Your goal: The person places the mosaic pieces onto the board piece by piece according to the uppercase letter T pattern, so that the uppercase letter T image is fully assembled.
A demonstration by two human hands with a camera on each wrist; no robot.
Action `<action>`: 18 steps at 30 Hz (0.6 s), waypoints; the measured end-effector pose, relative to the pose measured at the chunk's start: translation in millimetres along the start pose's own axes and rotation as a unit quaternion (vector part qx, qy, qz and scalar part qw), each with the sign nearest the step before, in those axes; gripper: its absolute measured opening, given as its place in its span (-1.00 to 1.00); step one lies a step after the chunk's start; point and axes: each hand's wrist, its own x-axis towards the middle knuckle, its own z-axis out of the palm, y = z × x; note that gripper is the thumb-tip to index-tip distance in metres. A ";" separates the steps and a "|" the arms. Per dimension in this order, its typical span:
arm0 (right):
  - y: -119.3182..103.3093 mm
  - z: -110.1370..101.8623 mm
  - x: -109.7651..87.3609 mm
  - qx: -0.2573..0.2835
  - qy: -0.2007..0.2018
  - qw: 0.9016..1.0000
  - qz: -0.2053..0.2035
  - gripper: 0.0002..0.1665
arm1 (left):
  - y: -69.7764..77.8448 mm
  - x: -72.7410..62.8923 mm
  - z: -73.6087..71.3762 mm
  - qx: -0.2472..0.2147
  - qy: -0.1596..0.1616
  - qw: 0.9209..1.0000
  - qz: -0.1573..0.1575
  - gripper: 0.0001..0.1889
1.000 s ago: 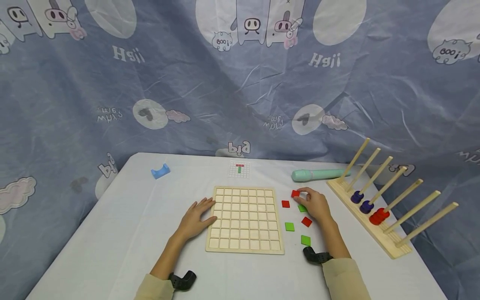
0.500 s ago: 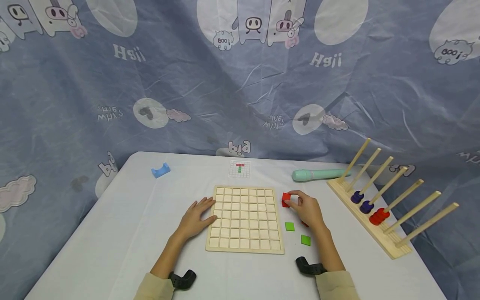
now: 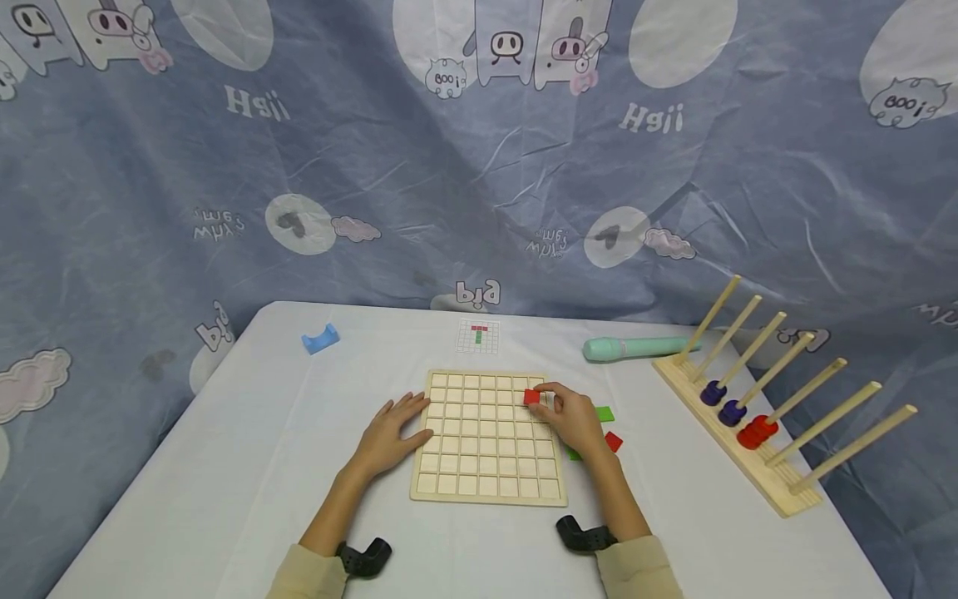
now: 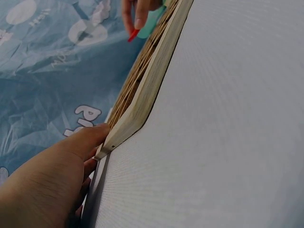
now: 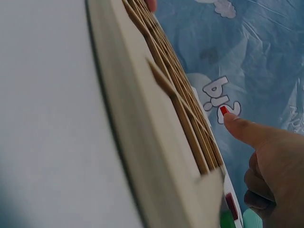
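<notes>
A square wooden grid board (image 3: 486, 502) lies on the white table. My left hand (image 3: 391, 435) rests at its left edge, thumb and fingers touching the rim; in the left wrist view the thumb (image 4: 90, 137) lies against the board's corner. Between thumb and fingers, my right hand (image 3: 575, 418) pinches a red square tile (image 3: 531, 396) above the board's upper right cells. The right wrist view shows this tile (image 5: 224, 110) at the thumb tip, raised over the board. Beside the board, a green tile (image 3: 604, 413), another red tile (image 3: 614, 441) and a partly covered green tile (image 3: 574, 455) lie around my right forearm.
Behind the board lies a small card (image 3: 477, 336) with a red and green T on a grid. A mint-green cylindrical object (image 3: 632, 349) lies at the back right, near a wooden peg rack (image 3: 741, 441) with purple and red rings. A blue curved piece (image 3: 320, 339) sits back left.
My right hand has picked up the red tile from the table right of the board and carried it left, over the board's upper right. The left hand has stayed in place.
</notes>
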 end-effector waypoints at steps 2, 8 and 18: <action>-3.8 5.1 1.7 0.008 -0.009 1.000 0.004 -0.59 | 0.5 -0.1 -0.3 0.000 0.001 1.000 0.000 -0.37; -10.4 20.4 7.1 0.017 -0.022 1.000 0.005 -0.60 | 1.7 -1.0 -1.4 -0.002 -0.001 1.000 0.000 -0.38; -17.7 32.5 14.7 -0.006 -0.007 1.000 -0.005 -0.59 | 1.4 -0.2 -2.4 0.000 -0.006 1.000 -0.001 -0.37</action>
